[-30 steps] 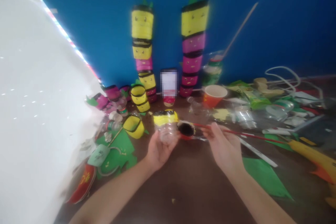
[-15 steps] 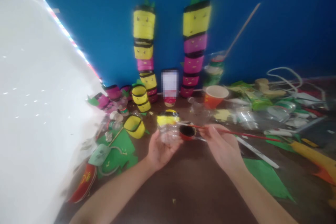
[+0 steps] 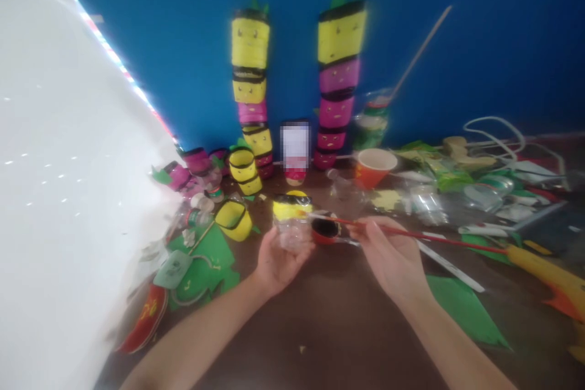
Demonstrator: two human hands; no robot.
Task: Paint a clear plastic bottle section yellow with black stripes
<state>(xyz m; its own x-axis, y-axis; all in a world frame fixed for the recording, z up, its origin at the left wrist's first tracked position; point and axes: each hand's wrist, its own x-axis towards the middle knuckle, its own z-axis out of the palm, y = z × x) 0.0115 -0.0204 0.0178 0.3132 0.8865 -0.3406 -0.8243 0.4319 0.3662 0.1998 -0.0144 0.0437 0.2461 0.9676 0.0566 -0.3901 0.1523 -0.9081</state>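
Observation:
My left hand [image 3: 281,265] cups a clear plastic bottle piece [image 3: 295,236] from below; its upper part is yellow with a black band at the rim. In my right hand [image 3: 395,256] a thin paintbrush with a red handle [image 3: 429,236] is pinched between thumb and fingers. The pale brush tip points left and meets the yellow part of the bottle piece, or lies just in front of it. Behind the brush, between my hands, stands a small red container [image 3: 325,233] with something dark inside. Blur hides finer detail.
Two tall stacks of painted pieces, one mostly yellow [image 3: 250,42] and one mostly pink [image 3: 337,113], stand against the blue wall. A phone [image 3: 296,149] leans between them. An orange paper cup [image 3: 375,169], green sheets [image 3: 466,311] and plastic scraps lie right; yellow pieces [image 3: 234,221] left.
Almost nothing differs. The bottle piece and the brush have shifted very slightly, and both hands keep their grip.

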